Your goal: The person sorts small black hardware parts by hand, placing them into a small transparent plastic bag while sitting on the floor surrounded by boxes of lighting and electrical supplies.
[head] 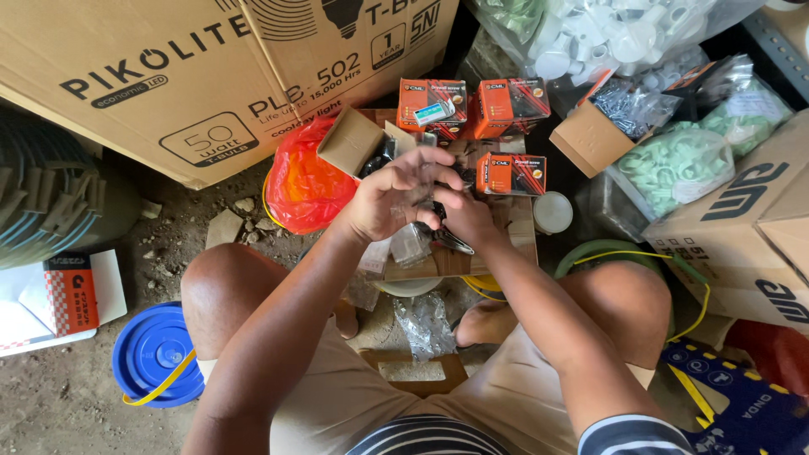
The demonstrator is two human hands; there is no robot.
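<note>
Both hands, left hand [396, 198] and right hand [465, 217], are pinching a thin, crinkly clear plastic bag [410, 244] (light, slippery, probably best gripped at its edge).

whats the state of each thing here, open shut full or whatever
left hand: raised, fingers curled, over the small dark parts
right hand: cupped under them
small orange cardboard boxes: shut
small brown cardboard box: open
blue round plastic lid: lying flat on the ground
clear plastic bag of pale green clips: full

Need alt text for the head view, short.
A seated person's left hand and right hand meet over a small board, handling dark screws. Three orange boxes lie beyond; a blue lid sits on the floor.
</note>
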